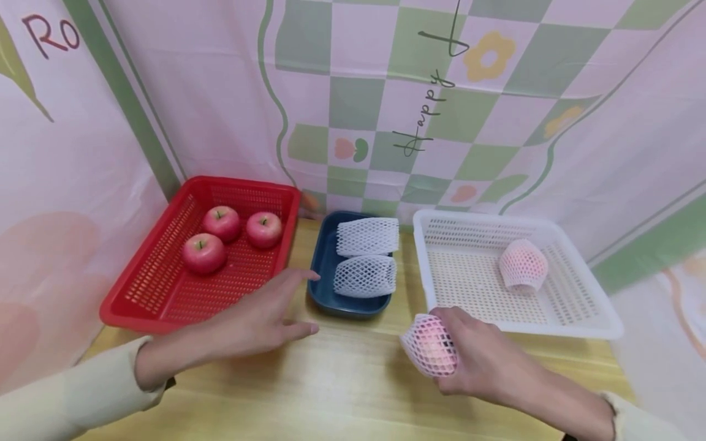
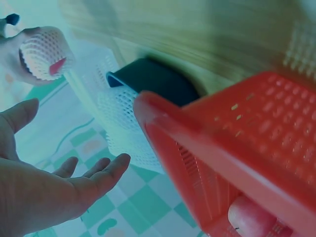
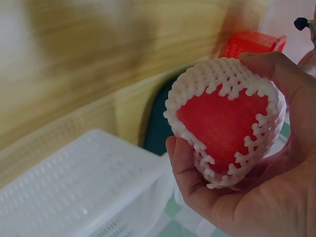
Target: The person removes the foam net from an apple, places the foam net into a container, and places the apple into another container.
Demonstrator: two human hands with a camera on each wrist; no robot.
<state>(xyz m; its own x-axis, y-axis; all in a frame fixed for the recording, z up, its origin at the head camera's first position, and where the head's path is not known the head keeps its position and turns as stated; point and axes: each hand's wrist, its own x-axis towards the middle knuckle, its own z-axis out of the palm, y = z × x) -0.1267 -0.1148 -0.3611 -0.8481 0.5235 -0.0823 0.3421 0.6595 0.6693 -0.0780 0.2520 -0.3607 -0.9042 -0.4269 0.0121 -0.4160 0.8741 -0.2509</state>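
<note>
In the head view my right hand [image 1: 485, 355] grips an apple in a white foam net [image 1: 430, 346] just in front of the white basket. The right wrist view shows bare red skin of that apple [image 3: 224, 126] through the net's open end, fingers and thumb curled round it. My left hand [image 1: 259, 312] holds nothing; its fingers are spread between the red basket and the dark blue tray [image 1: 325, 300], with a fingertip near the tray's left rim. Two white foam nets [image 1: 366, 275] lie in that tray, one behind the other.
At the left, the red basket [image 1: 149, 324] holds three bare apples [image 1: 204, 253]. The white basket [image 1: 551, 327] at the right contains one netted apple [image 1: 524, 264]. A wooden table [image 1: 342, 392] carries everything, with a patterned curtain [image 1: 353, 104] behind.
</note>
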